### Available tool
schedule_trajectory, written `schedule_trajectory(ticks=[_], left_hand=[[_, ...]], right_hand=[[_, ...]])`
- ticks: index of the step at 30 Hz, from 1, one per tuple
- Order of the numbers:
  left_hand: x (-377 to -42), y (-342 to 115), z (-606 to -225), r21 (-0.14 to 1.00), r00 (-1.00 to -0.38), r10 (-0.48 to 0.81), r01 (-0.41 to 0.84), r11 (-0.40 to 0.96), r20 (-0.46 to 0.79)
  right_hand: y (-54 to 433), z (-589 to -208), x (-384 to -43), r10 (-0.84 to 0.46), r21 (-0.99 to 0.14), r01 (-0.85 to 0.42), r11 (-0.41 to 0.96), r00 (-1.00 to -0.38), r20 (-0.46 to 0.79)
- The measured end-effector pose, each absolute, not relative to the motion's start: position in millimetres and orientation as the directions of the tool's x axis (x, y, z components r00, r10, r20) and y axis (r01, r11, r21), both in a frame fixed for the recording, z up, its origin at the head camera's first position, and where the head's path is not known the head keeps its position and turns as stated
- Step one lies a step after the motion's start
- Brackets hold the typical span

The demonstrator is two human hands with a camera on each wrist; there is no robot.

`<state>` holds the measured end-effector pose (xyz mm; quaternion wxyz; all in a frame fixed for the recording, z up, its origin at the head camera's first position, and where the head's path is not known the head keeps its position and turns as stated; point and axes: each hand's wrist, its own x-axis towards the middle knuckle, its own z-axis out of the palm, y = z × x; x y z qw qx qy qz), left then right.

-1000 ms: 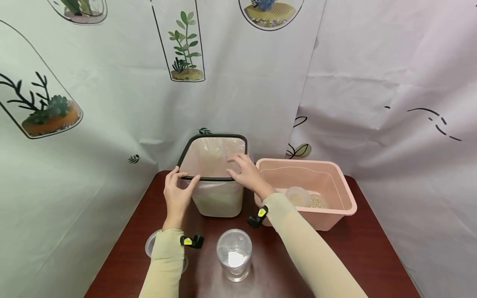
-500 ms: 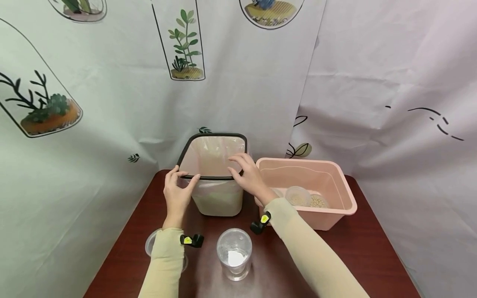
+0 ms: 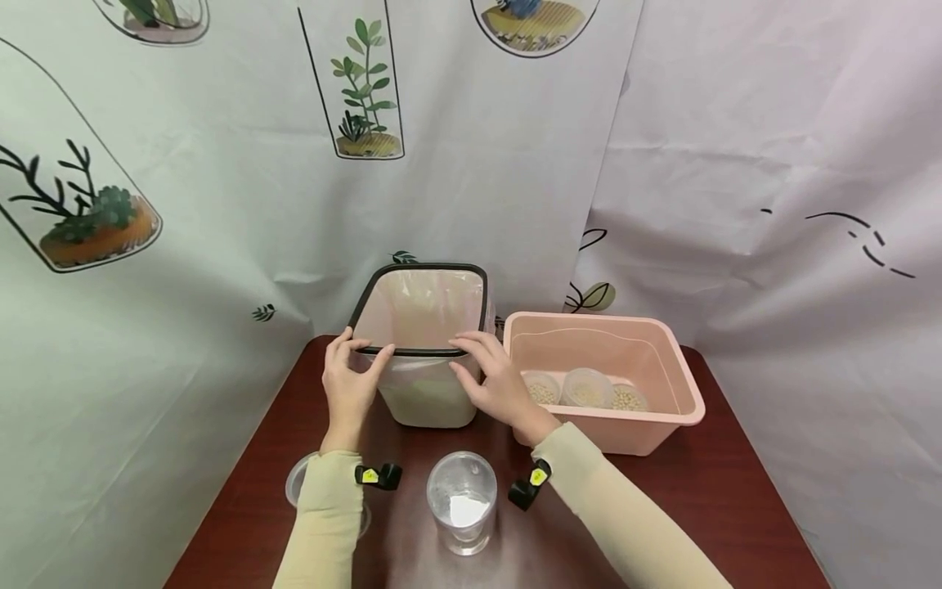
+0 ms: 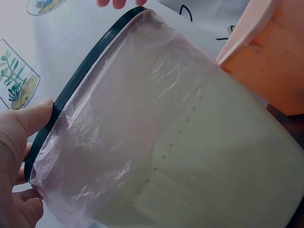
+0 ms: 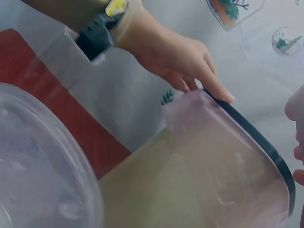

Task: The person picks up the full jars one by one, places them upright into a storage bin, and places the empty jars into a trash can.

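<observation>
Pinching the black rim [image 3: 423,353] of the bin [image 3: 430,401] with left fingers [image 3: 379,366]; holding right fingers [image 3: 478,343] parted beside its front right corner.

No readable text, label, number or sign.

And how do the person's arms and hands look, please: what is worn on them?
The left sleeve and right sleeve are plain pale yellow. Each wrist has a small black camera with a yellow patch beside it. The left hand and right hand wear no gloves.
</observation>
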<state>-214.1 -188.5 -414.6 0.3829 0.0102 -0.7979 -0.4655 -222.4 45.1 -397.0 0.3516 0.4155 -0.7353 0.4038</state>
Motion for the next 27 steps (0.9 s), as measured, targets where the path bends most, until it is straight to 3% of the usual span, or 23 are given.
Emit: schedule_trajectory(ticks=[16, 27], left_hand=[[-212.6, -188.1, -417.0, 0.749, -0.702, -0.373, 0.348, 0.563, 0.606], [-212.9, -188.2, -418.1, 0.742, -0.692, -0.373, 0.356, 0.568, 0.618]], right_hand=[[61.2, -438.3, -181.8, -0.340, -0.400, -0.874, 0.276, -0.478, 0.810], [71.5, -462.2, -160.5, -0.370, -0.352, -0.905, 0.239, -0.420, 0.829]])
